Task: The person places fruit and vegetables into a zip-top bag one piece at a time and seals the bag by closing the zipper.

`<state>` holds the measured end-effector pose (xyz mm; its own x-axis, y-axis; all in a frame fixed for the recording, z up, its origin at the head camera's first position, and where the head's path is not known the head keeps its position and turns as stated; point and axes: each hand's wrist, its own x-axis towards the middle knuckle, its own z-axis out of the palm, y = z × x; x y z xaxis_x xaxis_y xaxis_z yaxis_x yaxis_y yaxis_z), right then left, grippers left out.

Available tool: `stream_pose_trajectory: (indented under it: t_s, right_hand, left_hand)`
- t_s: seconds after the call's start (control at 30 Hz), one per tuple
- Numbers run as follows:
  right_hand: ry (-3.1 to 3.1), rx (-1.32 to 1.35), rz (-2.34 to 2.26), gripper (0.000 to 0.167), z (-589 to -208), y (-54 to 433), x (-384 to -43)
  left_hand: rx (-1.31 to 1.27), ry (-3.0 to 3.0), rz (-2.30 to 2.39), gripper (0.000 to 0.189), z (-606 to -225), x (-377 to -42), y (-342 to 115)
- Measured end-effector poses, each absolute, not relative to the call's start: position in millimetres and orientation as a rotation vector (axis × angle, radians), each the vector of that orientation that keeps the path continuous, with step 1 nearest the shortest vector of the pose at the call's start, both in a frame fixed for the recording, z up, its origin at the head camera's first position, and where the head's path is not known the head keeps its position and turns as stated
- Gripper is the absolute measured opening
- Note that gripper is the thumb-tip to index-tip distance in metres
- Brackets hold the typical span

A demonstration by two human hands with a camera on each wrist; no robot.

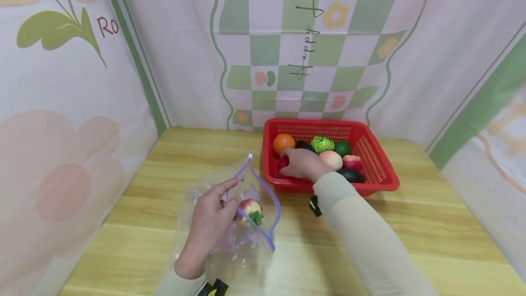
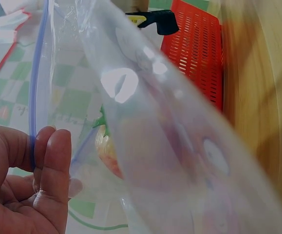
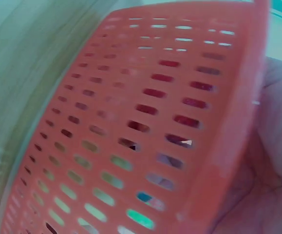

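- Bag (image 1: 234, 236): in the head view it lies on the wooden table (image 1: 131, 223), just left of the basket (image 1: 378, 163), mouth facing right. Your left hand (image 1: 211, 218) has its near lip by the purple strip (image 1: 278, 200), which likely keeps the mouth parted.
- Within that mouth sits one leafy-topped fruit (image 1: 250, 207), red and cream.
- Your right hand (image 1: 304, 164) reaches over the basket's near wall, thumb and forefinger curved round a red fruit (image 1: 282, 163); your other fingertips are hidden.
- The basket also holds an orange (image 1: 283, 143), a green cabbage (image 1: 322, 144), a green fruit (image 1: 342, 148), a peach (image 1: 331, 160), a red-and-white fruit (image 1: 352, 162) and two dark vegetables (image 1: 352, 176). Standing close by the bag, it probably shortens your reach.
- Left wrist view: your thumb and fingers pinch the strip; clear film partly covers the leafy-topped fruit.
- Right wrist view: the slotted wall fills most of it, red showing through. Your palm is at the rim; from here you cannot tell how the fingers lie.
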<state>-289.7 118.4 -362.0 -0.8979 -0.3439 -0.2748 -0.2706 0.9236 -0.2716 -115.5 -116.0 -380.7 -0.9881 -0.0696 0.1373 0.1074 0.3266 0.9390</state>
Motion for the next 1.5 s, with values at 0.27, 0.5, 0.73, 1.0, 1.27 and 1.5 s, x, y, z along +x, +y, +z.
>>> stream_pose_trajectory:
  t_s: [0.27, 0.5, 0.73, 1.0, 1.27, 1.5]
  right_hand:
    - [2.839, -0.458, -0.493, 0.058, -339.2, 125.7, -273.5]
    - [2.905, -0.524, -0.627, 0.065, -322.8, 124.9, -254.3]
    - [2.980, -0.694, -0.690, 0.066, -307.3, 114.1, -230.9]
    - [3.003, -0.855, -0.742, 0.070, -295.6, 96.5, -205.3]
    - [2.990, -1.095, -0.605, 0.066, -301.1, 80.2, -185.3]
    - [3.010, -1.182, -0.542, 0.060, -311.9, 70.2, -175.4]
  left_hand:
    - [-0.041, -2.429, -1.748, 0.047, -379.4, -115.5, -115.9]
    - [-0.029, -2.433, -1.751, 0.048, -380.3, -116.5, -115.2]
    - [-0.021, -2.421, -1.769, 0.049, -380.6, -116.9, -115.1]
    - [-0.013, -2.420, -1.765, 0.048, -379.9, -117.2, -115.0]
    - [-0.003, -2.451, -1.737, 0.049, -378.3, -116.9, -114.1]
    - [-0.003, -2.442, -1.733, 0.048, -376.9, -115.5, -114.9]
